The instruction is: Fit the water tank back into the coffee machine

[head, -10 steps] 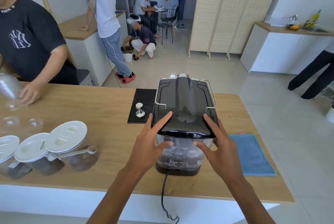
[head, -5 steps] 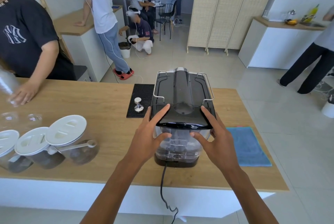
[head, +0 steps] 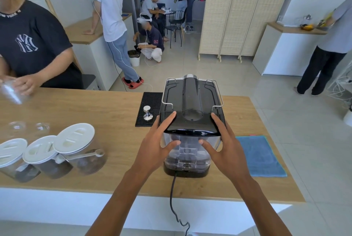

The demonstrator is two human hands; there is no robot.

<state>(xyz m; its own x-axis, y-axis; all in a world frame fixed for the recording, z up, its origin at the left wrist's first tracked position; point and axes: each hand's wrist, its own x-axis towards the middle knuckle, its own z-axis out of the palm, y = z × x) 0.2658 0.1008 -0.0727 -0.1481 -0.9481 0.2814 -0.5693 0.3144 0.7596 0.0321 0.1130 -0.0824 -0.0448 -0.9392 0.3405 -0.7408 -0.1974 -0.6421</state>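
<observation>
While pressing in from both sides, spreading fingertips apart against the clear wall, thumbs lying up along the black lid. Bracing left hand and right hand flat, not clamping, probably steadying for the final seat. Sitting upright at the near end of the coffee machine, over the black base: the water tank, transparent, seemingly empty. Trailing off the near edge of the wooden counter, its cord.

I am wearing nothing on my left hand, right hand or forearms: no sleeves, rings, watch.
</observation>
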